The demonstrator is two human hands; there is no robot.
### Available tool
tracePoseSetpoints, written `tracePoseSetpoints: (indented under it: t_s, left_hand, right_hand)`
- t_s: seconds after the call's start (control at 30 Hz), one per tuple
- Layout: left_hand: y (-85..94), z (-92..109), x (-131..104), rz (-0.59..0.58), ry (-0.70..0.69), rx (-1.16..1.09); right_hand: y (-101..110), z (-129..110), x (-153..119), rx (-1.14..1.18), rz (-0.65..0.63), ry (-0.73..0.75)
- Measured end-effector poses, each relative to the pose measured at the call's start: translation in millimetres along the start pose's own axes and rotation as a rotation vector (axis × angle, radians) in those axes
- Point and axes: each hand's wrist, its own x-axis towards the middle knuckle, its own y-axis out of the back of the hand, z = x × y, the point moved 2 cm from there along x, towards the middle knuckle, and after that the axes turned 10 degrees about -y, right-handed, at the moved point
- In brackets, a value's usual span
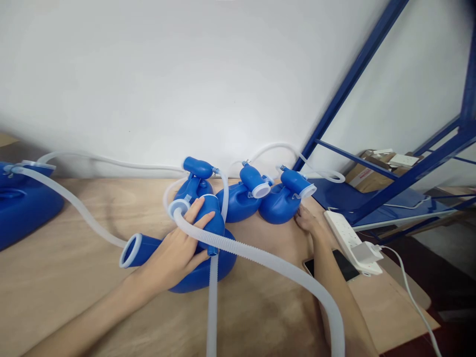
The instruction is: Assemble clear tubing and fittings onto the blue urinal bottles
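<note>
My left hand [174,254] grips the rounded blue plastic cup [218,223] on the nearest squat blue plastic jug [226,264], fingers over its top and thumb beneath. A ribbed, translucent white hose [275,263] lies across those fingers, and a blue plastic funnel with a pale rim [149,250] juts out beside my left wrist. My right hand [305,218] is at the low side of a round blue plastic jug [277,210] farther off; its fingertips are hidden, so I cannot tell whether they grip. Near my right forearm lies a dark-screened phone [345,265]. Handling likely calls for a light, even left-hand hold, the thumb supporting the cup, and enough slack that the hose neither kinks nor drags on my fingers.
</note>
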Motion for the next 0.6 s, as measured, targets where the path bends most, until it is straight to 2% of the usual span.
tracePoseSetpoints:
  t_s: [0.17, 0.3, 0.4, 0.5, 0.6]
  left_hand:
    - [12.8, -2, 0, -0.096, 0.060, 0.013]
    - [30.3, -1, -10, -0.203, 0.022, 0.044]
    - [43.7, -7, -26, -0.272, 0.024, 0.073]
    - [54.4, -17, -40, -0.332, -0.024, 0.133]
    - [68.1, -27, -45, -0.260, -0.133, 0.152]
  right_hand:
    - [5, 13, 3, -0.102, -0.044, -0.140]
    - [21, 22, -4, -0.100, -0.193, -0.132]
    - [41, 26, -14, -0.070, -0.290, -0.105]
    - [70, 23, -31, -0.032, -0.287, -0.062]
    - [101, 7, -60, 0.080, -0.286, 0.111]
